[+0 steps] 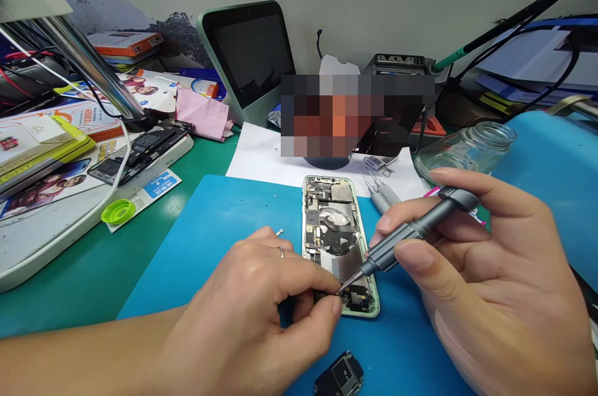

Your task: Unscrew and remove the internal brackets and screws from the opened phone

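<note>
An opened smartphone (343, 262) with a pale green frame lies on the blue mat, its circuit boards and inner metal bare. My right hand (486, 271) grips a grey precision screwdriver (415, 228), which slants down left to the phone's lower part. Beside its tip, my left hand (261, 296) is closed in a pinch at the phone's lower left edge. Whatever sits between that thumb and forefinger is too small to make out. A black phone module (340, 376) rests on the mat below the phone. Just past my left knuckles lies a tiny metal part (279, 232).
Behind the phone, more precision screwdrivers (380, 193) lie near white paper (261, 150). A glass jar (467, 150) stands at the right, and a screen device (247, 53) at the back. Left are a lamp post (93, 69), a green cap (118, 212) and another phone part (144, 150).
</note>
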Demonstrator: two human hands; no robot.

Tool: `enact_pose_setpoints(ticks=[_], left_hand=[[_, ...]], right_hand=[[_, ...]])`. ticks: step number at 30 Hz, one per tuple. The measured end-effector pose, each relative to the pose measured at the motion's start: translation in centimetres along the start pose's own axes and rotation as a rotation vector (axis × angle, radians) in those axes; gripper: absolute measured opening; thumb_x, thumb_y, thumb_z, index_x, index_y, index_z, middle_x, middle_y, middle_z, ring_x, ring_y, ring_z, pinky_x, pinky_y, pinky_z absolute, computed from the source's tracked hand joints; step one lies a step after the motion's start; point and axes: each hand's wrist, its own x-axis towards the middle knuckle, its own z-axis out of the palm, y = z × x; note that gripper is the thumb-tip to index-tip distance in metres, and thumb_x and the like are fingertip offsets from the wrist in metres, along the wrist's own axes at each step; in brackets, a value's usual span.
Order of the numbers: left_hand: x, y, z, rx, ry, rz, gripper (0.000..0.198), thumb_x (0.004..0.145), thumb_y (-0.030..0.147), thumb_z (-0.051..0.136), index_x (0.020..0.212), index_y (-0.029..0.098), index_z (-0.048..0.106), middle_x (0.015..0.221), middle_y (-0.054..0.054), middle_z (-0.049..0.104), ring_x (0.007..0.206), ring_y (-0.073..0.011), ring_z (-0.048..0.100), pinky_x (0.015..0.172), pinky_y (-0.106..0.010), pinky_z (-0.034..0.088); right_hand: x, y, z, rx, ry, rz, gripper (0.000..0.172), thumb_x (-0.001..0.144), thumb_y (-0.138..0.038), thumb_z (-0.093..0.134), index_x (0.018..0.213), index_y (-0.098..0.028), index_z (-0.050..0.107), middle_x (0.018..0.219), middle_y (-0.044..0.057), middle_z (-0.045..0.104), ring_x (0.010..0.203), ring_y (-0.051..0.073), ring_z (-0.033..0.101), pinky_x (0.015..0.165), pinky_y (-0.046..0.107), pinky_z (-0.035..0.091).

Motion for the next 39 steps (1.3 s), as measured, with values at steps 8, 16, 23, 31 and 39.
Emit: enact_pose_setpoints(ticks=[8,16,23,31,39], left_hand=[[-0.1,0.1,0.0,0.024,-0.006,0.021,0.025,0.094,0.017,0.058,0.085,0.025,0.08,0.06,0.01,0.067,0.056,-0.0094,0.057,0.067,-0.031,0.04],[-0.2,-0.1,0.2,0.021,0.064,0.057,0.026,0.096,0.017,0.058,0.086,0.027,0.079,0.062,0.012,0.068,0.056,-0.0078,0.057,0.065,-0.03,0.04],[-0.7,-0.2,0.4,0.002,0.155,0.041,0.015,0.094,0.021,0.062,0.089,0.028,0.074,0.061,0.016,0.068,0.059,-0.0077,0.066,0.066,-0.029,0.048],[-1.6,0.1,0.5,0.285,0.196,0.307,0.028,0.099,0.018,0.054,0.08,0.021,0.074,0.06,0.007,0.059,0.055,-0.0111,0.054,0.06,-0.036,0.04],[-2.8,-0.5,1.0,0.561,0.21,0.57,0.025,0.105,0.016,0.053,0.101,0.011,0.077,0.06,0.005,0.058,0.052,-0.014,0.046,0.052,-0.04,0.029]], right_hand=[[0.2,0.0,0.0,-0.016,-0.012,0.026,0.042,0.089,-0.016,0.083,0.121,-0.035,0.064,0.086,-0.005,0.08,0.077,0.013,0.08,0.063,0.016,0.068],[0.1,0.5,0.0,0.02,-0.038,0.009,0.046,0.09,-0.014,0.082,0.126,-0.035,0.064,0.09,-0.006,0.081,0.078,0.011,0.079,0.064,0.01,0.066],[0.0,0.5,-0.5,0.007,-0.02,-0.03,0.046,0.091,-0.015,0.081,0.128,-0.035,0.064,0.092,-0.006,0.079,0.084,0.01,0.079,0.069,0.009,0.066],[0.1,0.4,-0.6,-0.043,0.028,-0.054,0.044,0.09,-0.021,0.084,0.127,-0.035,0.063,0.094,-0.004,0.078,0.087,0.013,0.08,0.067,0.015,0.068],[-1.0,0.6,-0.7,-0.173,-0.026,-0.205,0.054,0.086,-0.009,0.082,0.132,-0.033,0.066,0.104,-0.001,0.076,0.085,0.013,0.078,0.062,0.016,0.067]])
